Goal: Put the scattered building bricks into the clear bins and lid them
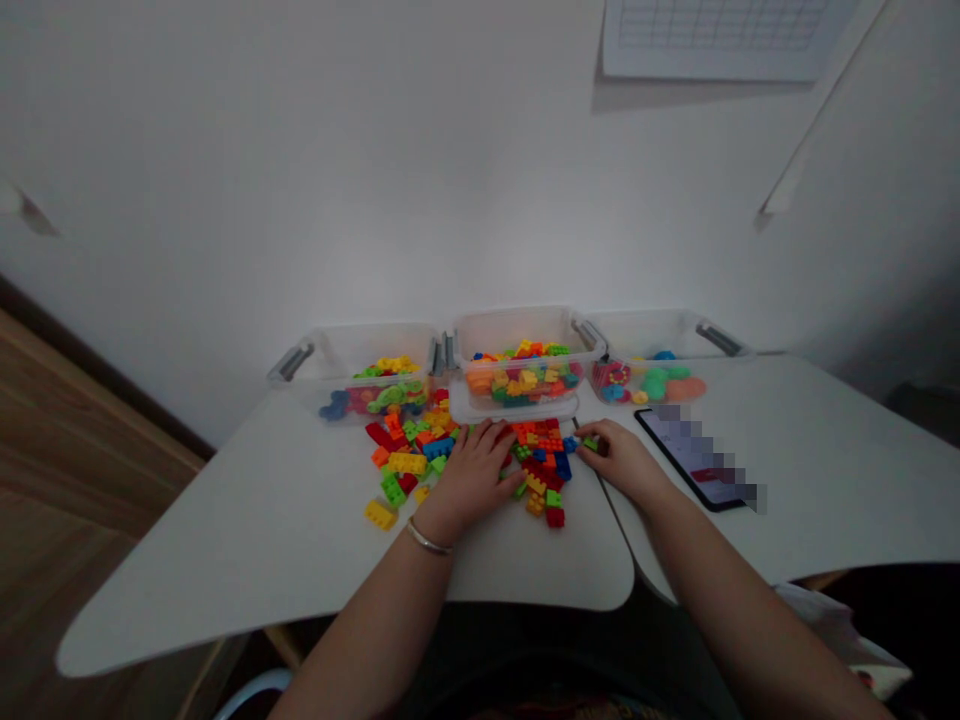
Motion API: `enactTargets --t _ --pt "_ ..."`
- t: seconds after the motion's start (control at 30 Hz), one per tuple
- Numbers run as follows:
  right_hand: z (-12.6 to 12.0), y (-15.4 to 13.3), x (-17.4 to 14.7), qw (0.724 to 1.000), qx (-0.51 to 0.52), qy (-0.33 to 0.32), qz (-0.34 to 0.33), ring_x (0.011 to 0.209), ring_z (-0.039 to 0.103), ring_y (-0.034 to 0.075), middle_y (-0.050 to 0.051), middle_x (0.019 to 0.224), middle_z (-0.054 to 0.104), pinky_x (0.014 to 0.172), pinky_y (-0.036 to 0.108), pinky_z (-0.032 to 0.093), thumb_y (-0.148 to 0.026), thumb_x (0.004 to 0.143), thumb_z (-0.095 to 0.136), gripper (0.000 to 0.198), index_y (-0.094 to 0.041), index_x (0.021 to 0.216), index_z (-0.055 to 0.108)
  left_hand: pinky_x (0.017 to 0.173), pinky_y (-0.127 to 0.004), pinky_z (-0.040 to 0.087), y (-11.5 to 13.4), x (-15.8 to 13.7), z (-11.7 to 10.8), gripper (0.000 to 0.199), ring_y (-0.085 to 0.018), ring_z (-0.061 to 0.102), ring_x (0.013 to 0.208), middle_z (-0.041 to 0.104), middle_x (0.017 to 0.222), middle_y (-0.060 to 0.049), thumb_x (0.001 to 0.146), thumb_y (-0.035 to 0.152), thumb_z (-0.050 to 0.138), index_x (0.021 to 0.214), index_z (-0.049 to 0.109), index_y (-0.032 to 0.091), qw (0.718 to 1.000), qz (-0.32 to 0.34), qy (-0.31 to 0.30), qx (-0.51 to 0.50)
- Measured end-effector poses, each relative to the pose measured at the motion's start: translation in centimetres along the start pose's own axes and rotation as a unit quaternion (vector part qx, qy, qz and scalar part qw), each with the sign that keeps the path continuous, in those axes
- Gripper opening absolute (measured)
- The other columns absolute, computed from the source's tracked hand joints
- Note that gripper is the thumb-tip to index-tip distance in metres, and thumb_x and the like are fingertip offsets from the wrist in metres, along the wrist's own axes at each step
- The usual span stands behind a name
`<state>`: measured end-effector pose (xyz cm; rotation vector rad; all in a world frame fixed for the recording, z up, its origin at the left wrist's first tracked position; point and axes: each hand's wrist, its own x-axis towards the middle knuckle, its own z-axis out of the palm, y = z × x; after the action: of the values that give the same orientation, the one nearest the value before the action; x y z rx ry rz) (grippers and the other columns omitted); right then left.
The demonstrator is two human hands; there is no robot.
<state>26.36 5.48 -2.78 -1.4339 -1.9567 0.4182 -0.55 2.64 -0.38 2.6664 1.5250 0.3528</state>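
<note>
Forearms (375, 620) cross a white desk (225, 560); left hand (474, 478) loosely spread over toy blocks (407, 463), right hand's (611, 455) grip unclear; clear bins (517, 326) line its far edge, against a pale wall (375, 150).

Studded toy bricks (535, 470) in red, orange, yellow, green and blue are spread in a loose heap on the white worktop (300, 530), tipped at mixed angles, some overlapped. The heap's middle is covered by the spread left hand (478, 468). At the near edge, a yellow brick (381, 514) is set slightly apart on the left and a red brick (555, 517) on the right. By the right hand's (611, 456) fingertips, a green brick (591, 443) and a blue brick (571, 444) are seen, both partly hidden.
</note>
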Motion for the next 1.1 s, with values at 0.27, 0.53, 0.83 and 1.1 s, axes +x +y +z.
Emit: enactTargets --t 0.27,0.53,0.83,1.1 --pt "0.4 -0.6 0.3 0.989 0.047 0.140 0.011 0.067 0.057 0.019 0.008 0.091 0.067 0.064 0.036 0.050 -0.033 0.079 0.057 0.025 -0.020 0.098 0.065 0.120 -0.055 0.021 0.1 0.0 -0.2 0.056 -0.030 0.032 0.145 0.041 0.154 -0.011 0.096 0.048 0.044 0.143 0.046 0.019 1.000 -0.003 -0.007 0.002" --pt "-0.4 -0.8 0.3 0.981 0.074 0.176 0.038 0.066 0.055 0.019 0.009 0.091 0.067 0.062 0.036 0.048 -0.037 0.079 0.054 0.025 -0.021 0.094 0.063 0.120 -0.056 0.019 -0.1 0.0 0.1 0.057 -0.030 0.030 0.145 0.041 0.155 -0.009 0.095 0.050 0.045 0.144 0.045 0.020 1.000 0.000 -0.004 -0.004" --pt "-0.1 0.2 0.4 0.981 0.082 0.164 0.068 0.064 0.054 0.019 0.007 0.085 0.067 0.063 0.036 0.047 -0.040 0.076 0.053 0.028 -0.020 0.091 0.065 0.120 -0.055 0.019 -0.2 0.0 0.0 0.057 -0.030 0.030 0.145 0.041 0.154 -0.009 0.095 0.050 0.045 0.145 0.044 0.021 1.000 0.001 -0.004 -0.001" --pt "0.5 0.3 0.1 0.983 0.097 0.115 0.104 0.063 0.055 0.019 0.007 0.083 0.066 0.062 0.036 0.046 -0.044 0.074 0.052 0.036 -0.017 0.094 0.067 0.121 -0.055 0.019 -0.2 -0.1 0.1 0.057 -0.029 0.030 0.145 0.041 0.155 -0.009 0.095 0.049 0.044 0.144 0.045 0.020 1.000 0.001 0.001 -0.002"
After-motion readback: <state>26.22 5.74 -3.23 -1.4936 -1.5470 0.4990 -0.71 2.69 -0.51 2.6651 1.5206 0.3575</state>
